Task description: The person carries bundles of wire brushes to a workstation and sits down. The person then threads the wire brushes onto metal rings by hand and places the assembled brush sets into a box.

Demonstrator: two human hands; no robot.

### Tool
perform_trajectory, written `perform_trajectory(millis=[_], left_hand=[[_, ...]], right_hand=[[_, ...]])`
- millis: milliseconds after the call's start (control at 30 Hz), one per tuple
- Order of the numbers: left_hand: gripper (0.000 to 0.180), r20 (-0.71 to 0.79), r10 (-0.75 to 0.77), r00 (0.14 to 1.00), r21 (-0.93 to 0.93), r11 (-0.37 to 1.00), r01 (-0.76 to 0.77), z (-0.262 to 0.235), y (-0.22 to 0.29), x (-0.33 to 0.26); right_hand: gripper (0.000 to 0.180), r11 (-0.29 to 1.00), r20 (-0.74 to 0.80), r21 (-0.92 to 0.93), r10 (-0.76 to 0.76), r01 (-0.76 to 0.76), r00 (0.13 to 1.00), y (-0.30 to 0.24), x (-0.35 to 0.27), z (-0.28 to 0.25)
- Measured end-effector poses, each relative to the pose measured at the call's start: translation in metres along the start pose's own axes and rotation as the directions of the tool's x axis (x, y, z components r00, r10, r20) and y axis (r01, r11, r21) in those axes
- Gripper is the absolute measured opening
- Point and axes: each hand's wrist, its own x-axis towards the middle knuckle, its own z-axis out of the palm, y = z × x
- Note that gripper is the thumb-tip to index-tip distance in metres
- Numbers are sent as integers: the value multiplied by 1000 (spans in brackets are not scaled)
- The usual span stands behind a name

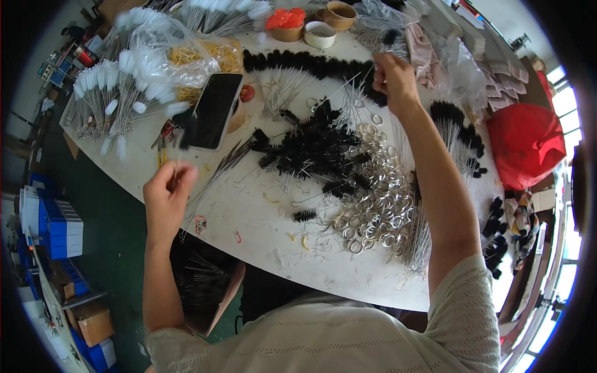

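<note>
My left hand (169,194) is raised over the left front of the table, thumb and fingers pinched on the thin stem of a wire brush, its dark tip blurred in front of the phone. Reaching to the back right, my right hand (394,79) has its fingers curled at the end of a row of black wire brushes (305,63); what is between them is hidden. Between my arms lies a pile of black wire brushes (317,146). Beside it is a heap of silver metal rings (380,214). One short black brush (305,215) lies apart, nearer me.
A black phone (214,112) leans upright against a tape roll. White-tipped brushes (102,84) and a bag of yellow rubber bands (205,57) stand back left. Tape rolls (319,35) sit at the back. A red bag (526,146) is right; an open box (208,286) stands below the front edge.
</note>
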Motion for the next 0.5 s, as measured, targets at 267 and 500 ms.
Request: perform_trajectory(millis=[267,500], left_hand=[[11,137,81,987,313,942,-121,19,-50,-16],[10,99,1,995,266,964,-27,20,-39,-10]], right_hand=[[28,817,-119,-573,-12,-59,993,28,0,-141],[36,511,-318,-788,137,-342,938,34,-22,-136]])
